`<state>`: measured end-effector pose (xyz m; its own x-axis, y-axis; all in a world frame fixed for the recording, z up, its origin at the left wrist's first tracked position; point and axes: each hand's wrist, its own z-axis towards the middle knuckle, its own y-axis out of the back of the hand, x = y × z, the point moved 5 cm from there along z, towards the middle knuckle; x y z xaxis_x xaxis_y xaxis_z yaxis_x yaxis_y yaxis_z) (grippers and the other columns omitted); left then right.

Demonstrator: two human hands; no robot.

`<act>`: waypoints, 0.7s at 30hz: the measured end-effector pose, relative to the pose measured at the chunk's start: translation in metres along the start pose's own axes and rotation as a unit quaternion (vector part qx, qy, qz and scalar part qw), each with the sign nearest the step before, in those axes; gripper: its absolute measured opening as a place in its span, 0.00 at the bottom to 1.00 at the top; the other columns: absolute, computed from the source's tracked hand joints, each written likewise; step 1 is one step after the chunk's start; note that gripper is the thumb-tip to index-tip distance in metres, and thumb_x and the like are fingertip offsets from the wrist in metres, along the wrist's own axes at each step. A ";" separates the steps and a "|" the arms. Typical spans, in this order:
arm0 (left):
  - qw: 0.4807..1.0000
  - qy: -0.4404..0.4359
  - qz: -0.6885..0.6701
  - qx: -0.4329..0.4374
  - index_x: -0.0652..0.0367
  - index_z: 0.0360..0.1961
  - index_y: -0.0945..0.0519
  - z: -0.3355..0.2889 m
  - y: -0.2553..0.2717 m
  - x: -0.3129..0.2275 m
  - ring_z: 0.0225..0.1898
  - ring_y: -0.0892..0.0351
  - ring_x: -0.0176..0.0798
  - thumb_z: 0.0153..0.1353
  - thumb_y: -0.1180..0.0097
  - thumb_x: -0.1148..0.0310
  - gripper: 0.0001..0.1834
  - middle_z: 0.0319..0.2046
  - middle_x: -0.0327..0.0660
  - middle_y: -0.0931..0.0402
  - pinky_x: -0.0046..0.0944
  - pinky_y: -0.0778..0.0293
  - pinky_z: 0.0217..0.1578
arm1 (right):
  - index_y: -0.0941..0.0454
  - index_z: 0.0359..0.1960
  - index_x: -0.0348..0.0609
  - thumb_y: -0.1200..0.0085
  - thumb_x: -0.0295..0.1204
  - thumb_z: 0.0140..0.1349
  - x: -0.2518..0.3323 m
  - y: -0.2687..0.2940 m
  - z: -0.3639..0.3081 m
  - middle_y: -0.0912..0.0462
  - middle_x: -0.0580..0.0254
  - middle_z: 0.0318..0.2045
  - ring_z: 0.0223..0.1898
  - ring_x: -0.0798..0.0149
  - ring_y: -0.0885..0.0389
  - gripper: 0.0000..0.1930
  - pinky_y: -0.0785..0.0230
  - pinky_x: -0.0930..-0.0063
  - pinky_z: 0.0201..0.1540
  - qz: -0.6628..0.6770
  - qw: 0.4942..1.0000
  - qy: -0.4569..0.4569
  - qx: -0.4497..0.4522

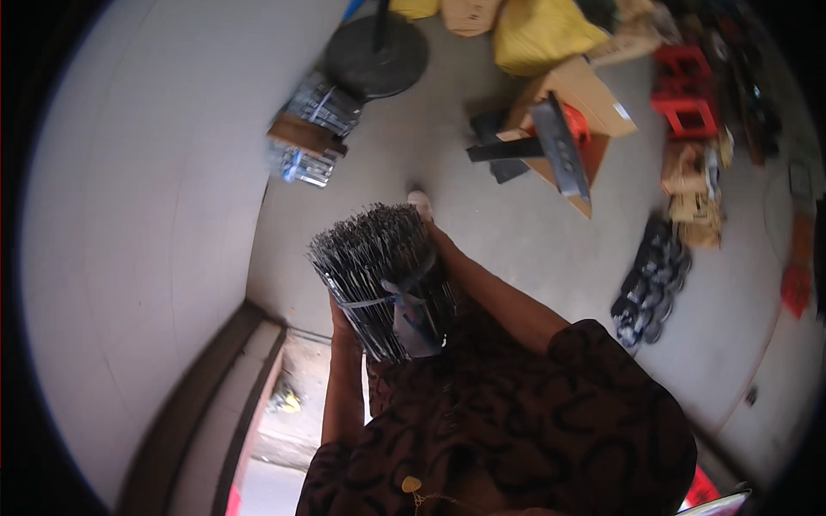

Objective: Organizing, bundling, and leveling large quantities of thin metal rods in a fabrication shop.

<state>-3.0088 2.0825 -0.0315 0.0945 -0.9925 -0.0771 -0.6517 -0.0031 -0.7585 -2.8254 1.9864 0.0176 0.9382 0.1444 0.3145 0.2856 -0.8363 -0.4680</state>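
A thick bundle of thin dark metal rods (379,275) is held up close in front of my body. Its many ends point up and away from me, and a pale strap is knotted round its middle. My left hand (342,320) grips the bundle's left side. On the far right side, my right hand (433,236) holds it too. Most fingers of both hands are hidden behind the rods.
Tied metal bundles (331,107) lie by the left wall with a brown block (305,135) among them. Beyond is a round black base (377,56). An opened carton (602,95), yellow sack (542,39), red crate (686,90) and dark rounded items (650,288) stand right.
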 end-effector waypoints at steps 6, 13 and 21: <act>0.989 0.106 0.105 0.017 0.55 0.57 0.25 -0.022 -0.070 0.030 0.45 0.19 0.46 0.68 0.63 0.39 0.33 0.47 0.44 0.20 0.47 0.21 0.47 | 0.33 0.64 0.39 0.69 0.50 0.73 -0.002 0.009 -0.121 0.24 0.53 0.58 0.57 0.57 0.23 0.30 0.35 0.64 0.64 0.093 0.988 0.103 -0.069; 0.960 0.169 0.218 0.052 0.54 0.62 0.29 -0.025 -0.125 0.118 0.50 0.21 0.47 0.68 0.65 0.37 0.36 0.53 0.44 0.23 0.48 0.23 0.51 | 0.31 0.62 0.42 0.68 0.52 0.72 -0.023 0.122 -0.171 0.22 0.52 0.55 0.56 0.57 0.22 0.30 0.33 0.62 0.62 0.179 0.964 0.197 -0.008; 0.934 0.219 0.282 0.026 0.58 0.59 0.26 0.000 -0.213 0.308 0.47 0.19 0.46 0.69 0.63 0.42 0.33 0.49 0.46 0.20 0.47 0.22 0.49 | 0.27 0.58 0.40 0.65 0.51 0.70 0.007 0.299 -0.280 0.18 0.54 0.50 0.51 0.57 0.19 0.29 0.28 0.62 0.57 0.299 0.929 0.220 0.020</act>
<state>-2.8404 1.7771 0.1062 -0.5771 -0.7893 -0.2098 -0.4669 0.5297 -0.7081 -2.7884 1.5888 0.1112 0.7640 -0.5759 0.2909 -0.2448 -0.6759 -0.6952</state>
